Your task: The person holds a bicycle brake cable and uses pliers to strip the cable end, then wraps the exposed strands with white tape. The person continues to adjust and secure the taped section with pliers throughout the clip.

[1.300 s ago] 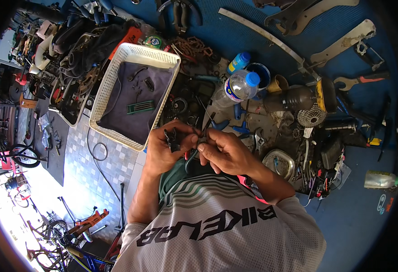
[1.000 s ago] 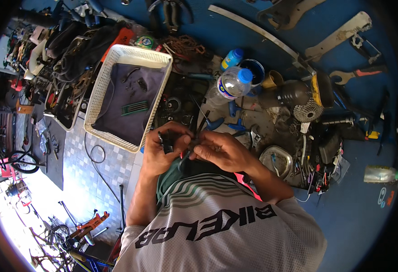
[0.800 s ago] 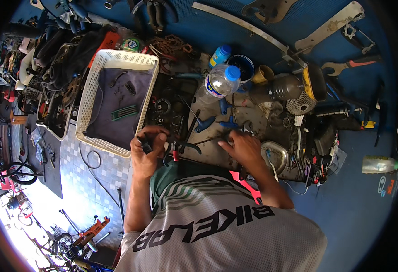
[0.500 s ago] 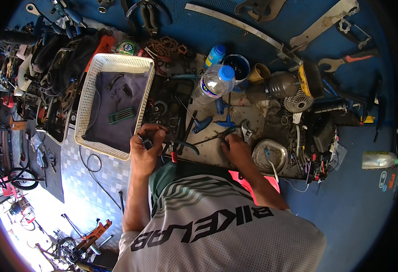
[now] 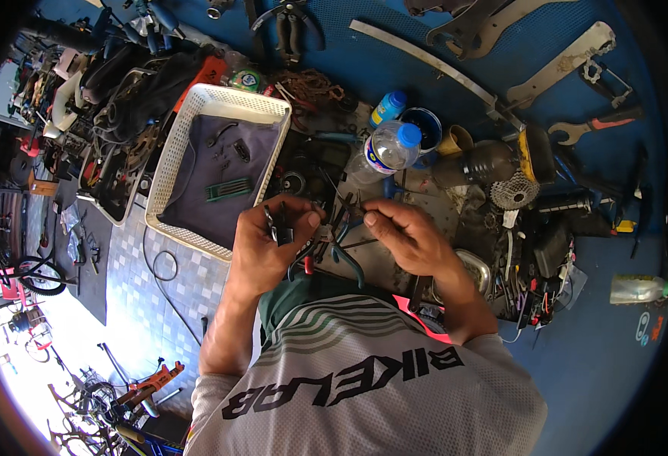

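Note:
My left hand (image 5: 269,247) is closed on a small dark metal part (image 5: 282,233) with a shiny face, held at the palm. Its thumb and forefinger pinch together above the bench edge; what lies between their tips is too small to make out. Facing it, my right hand (image 5: 406,234) pinches a slim dark tool (image 5: 351,204), which points toward the left fingertips. Just below the hands are pliers with one red-tipped handle and one teal handle (image 5: 349,264); whether the left fingers touch them I cannot tell.
Left of the hands, a cream perforated basket (image 5: 155,201) holds a grey cloth (image 5: 197,175), a green rack-like piece (image 5: 228,189) and small parts. Beyond the hands stand a clear blue-capped bottle (image 5: 395,152) and a dark tub (image 5: 425,125). A metal dish (image 5: 474,270) sits right.
My right hand has lifted off the bench and come left toward my left hand, now with the slim tool in its fingers. The view has shifted slightly, and my left hand has moved a little right.

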The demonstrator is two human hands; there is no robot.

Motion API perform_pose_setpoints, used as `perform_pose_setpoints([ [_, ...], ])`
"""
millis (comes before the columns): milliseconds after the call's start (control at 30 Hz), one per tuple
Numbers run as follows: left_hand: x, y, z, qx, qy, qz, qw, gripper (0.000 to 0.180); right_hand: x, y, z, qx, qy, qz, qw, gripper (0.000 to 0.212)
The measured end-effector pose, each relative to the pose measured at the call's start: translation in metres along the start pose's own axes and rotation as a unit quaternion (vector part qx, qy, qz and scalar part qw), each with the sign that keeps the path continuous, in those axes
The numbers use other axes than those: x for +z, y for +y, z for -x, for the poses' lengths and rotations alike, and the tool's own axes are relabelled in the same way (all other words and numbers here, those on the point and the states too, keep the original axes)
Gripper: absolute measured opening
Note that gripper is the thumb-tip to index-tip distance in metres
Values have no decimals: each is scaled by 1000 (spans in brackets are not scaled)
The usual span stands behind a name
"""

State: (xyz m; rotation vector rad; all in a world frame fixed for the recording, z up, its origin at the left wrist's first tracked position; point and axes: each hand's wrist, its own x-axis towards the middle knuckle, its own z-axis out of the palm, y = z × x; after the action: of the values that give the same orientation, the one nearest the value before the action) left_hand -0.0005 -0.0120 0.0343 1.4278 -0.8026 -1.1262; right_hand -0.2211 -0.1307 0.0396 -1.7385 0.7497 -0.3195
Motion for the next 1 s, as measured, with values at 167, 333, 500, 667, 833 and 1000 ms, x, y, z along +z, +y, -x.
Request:
perform_pose_setpoints([
  [167,-5,16,-1,-30,-15,-37,999,15,-18,-10,-13,16,-126,-45,991,28],
  [333,-9,22,-3,15,-98,-52,994,13,-29,-19,-22,-14,-210,-42,977,32],
  [500,-27,32,-18,-41,-261,-112,958,12,-57,-44,-41,-15,-351,124,928,30],
  [667,-26,37,-34,-40,-367,-151,917,21,-57,-62,-69,-46,-469,210,857,29],
  [833,-25,45,-45,-41,-425,-214,878,23,-48,-74,-86,-25,-543,241,804,35],
  [1000,-23,47,-49,-44,-428,-231,873,24,-39,-75,-97,-14,-589,262,764,36],
])
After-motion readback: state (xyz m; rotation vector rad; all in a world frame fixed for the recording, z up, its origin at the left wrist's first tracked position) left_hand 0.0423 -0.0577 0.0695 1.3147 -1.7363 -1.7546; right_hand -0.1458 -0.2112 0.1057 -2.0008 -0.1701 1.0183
